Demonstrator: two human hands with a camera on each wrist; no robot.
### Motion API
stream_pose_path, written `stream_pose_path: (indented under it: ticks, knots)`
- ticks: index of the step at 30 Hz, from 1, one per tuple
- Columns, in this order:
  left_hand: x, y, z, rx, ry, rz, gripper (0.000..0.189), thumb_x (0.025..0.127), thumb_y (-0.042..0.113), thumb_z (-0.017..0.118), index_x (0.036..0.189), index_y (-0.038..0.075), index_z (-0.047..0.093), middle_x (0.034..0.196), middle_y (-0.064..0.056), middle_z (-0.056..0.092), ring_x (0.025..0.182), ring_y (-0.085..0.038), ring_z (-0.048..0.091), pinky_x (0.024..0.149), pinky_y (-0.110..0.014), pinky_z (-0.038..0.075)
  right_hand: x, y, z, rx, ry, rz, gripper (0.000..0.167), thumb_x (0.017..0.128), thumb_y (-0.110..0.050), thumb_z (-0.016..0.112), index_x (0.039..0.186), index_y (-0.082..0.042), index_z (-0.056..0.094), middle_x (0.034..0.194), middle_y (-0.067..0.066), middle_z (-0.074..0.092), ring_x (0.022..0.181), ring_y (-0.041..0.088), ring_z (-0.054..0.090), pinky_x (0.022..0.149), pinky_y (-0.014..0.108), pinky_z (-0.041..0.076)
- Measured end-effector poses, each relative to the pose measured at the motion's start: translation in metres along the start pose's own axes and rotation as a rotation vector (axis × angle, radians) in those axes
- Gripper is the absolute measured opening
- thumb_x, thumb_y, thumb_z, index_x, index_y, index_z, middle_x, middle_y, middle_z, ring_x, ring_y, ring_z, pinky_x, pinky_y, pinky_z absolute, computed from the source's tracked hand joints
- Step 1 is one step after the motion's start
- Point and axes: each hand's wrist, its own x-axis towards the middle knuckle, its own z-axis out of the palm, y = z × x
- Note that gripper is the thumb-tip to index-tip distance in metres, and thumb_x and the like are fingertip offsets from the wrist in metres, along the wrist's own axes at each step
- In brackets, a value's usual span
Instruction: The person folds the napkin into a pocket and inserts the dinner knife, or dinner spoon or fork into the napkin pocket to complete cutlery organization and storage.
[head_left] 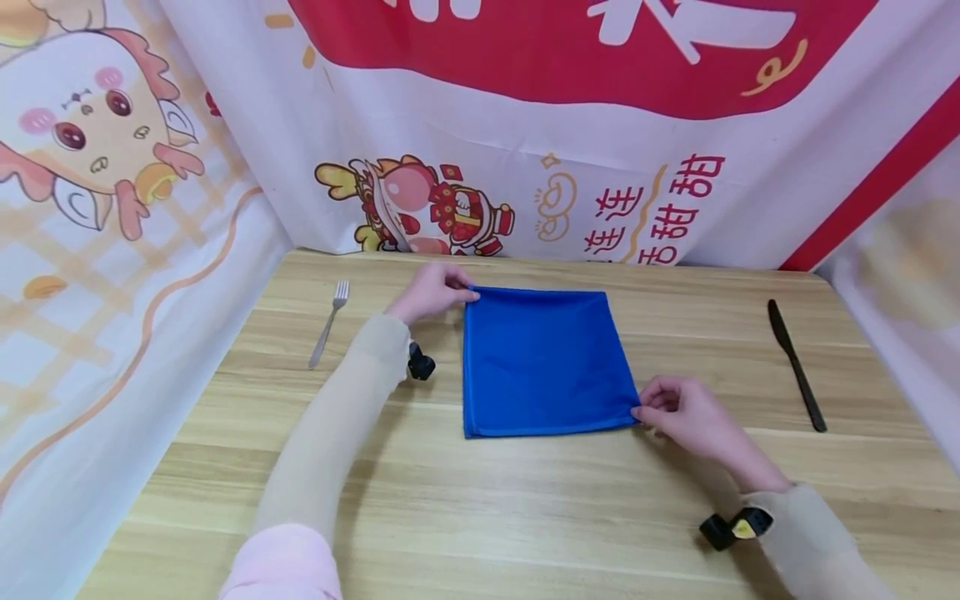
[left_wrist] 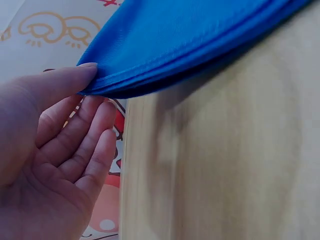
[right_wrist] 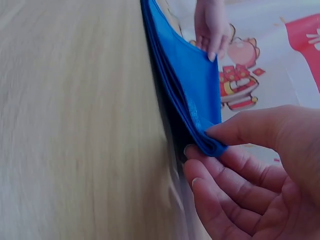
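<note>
A blue cloth napkin (head_left: 543, 362), folded in layers into a square, lies in the middle of the wooden table. My left hand (head_left: 437, 292) pinches its far left corner between thumb and fingers. At the near right corner, my right hand (head_left: 686, 417) pinches the cloth in the same way. The stacked edges of the napkin (left_wrist: 190, 55) show in the left wrist view, the corner raised off the wood. In the right wrist view the folded corner of the napkin (right_wrist: 212, 145) sits between thumb and fingertips.
A silver fork (head_left: 327, 325) lies on the table left of the napkin. Over on the right is a black knife (head_left: 795, 362). Printed curtains (head_left: 525, 183) hang along the table's (head_left: 480, 525) back and both sides.
</note>
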Motion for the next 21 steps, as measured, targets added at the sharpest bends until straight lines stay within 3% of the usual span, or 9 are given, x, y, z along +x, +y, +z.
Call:
stream_pose_path:
  ticks: [5,13,21]
  knots:
    - [-0.016,-0.003,0.004,-0.032,-0.051,-0.012,0.021,0.095,0.023,0.076,0.111,0.008,0.075,0.103,-0.004,0.069,0.093,-0.025,0.058,0.079,-0.037,0.049,-0.001,0.010,-0.008,0.034,0.027,0.003,0.011,0.094,-0.005,0.074,0.095,0.002,0.066,0.084,0.010,0.068,0.072,0.025,0.065,0.059,0.032,0.057]
    - [-0.038,-0.012,0.009,-0.089,-0.078,0.008,0.023,0.096,0.025,0.075,0.111,0.008,0.075,0.105,-0.002,0.071,0.098,-0.022,0.062,0.088,-0.038,0.050,0.001,0.026,-0.026,0.081,0.042,0.083,0.022,0.096,-0.012,0.073,0.106,0.006,0.066,0.090,0.013,0.071,0.073,0.022,0.068,0.063,0.031,0.058]
    - [-0.059,-0.006,0.009,-0.138,-0.163,-0.013,0.025,0.098,0.033,0.071,0.112,0.013,0.075,0.108,-0.001,0.072,0.100,-0.023,0.061,0.089,-0.038,0.049,0.008,0.033,-0.041,0.130,0.048,0.177,0.036,0.099,-0.021,0.070,0.119,0.007,0.063,0.099,0.016,0.071,0.079,0.024,0.070,0.067,0.034,0.060]
